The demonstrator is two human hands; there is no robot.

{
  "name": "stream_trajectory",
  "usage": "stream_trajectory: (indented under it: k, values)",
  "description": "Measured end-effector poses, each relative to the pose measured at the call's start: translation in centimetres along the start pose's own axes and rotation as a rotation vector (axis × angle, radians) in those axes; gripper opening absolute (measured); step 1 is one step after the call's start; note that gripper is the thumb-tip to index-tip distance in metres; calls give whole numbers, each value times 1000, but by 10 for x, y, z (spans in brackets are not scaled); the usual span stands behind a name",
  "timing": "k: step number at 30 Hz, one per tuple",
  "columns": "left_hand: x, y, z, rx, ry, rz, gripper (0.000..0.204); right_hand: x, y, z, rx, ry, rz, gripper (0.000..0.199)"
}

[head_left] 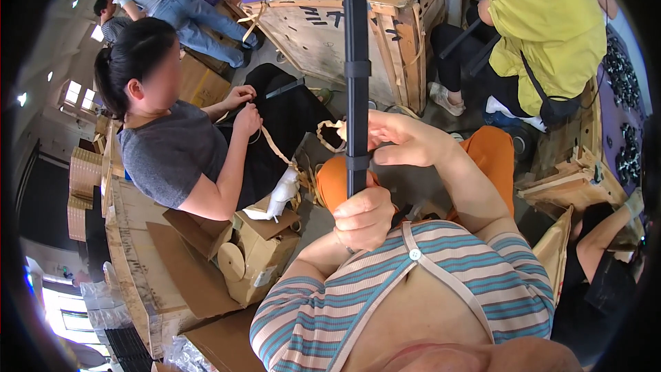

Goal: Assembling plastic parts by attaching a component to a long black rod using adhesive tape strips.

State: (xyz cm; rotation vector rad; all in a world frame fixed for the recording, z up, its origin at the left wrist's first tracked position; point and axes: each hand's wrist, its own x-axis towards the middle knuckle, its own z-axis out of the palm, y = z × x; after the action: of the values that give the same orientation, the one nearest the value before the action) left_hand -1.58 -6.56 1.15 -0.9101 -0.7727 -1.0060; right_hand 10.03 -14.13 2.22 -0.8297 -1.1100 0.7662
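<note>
A long black bar stands upright in front of me, running up out of the top of the picture. My left hand is closed around its lower end. My right hand sits higher on the bar, fingers pinching a beige strap that loops against it. My lap in orange trousers lies below the hands.
A person in a grey shirt sits at my left, handling a beige strap over black material. An open cardboard box stands beside them. A wooden crate is ahead, and a person in yellow sits at the right.
</note>
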Motion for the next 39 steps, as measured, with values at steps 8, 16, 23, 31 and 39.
stream_trajectory:
  k: [8, 16, 23, 31, 39]
  values:
    - [-15, 13, 20, 382, 518, 189, 42, 3, -28, 7, -45, 123, 117, 23]
    - [-8, 12, 64, 1788, 1493, 330, 33, -3, -15, -4, -353, 278, 180, 16]
    - [-6, 13, 53, 1910, 1620, 487, 32, -22, -17, -6, -680, 290, 121, 13]
    - [-8, 18, 43, 2132, 1634, 578, 33, -19, -7, 5, -809, 386, 50, 10]
    - [-11, 21, 39, 2179, 1712, 573, 32, -14, 6, 11, -778, 472, 144, 12]
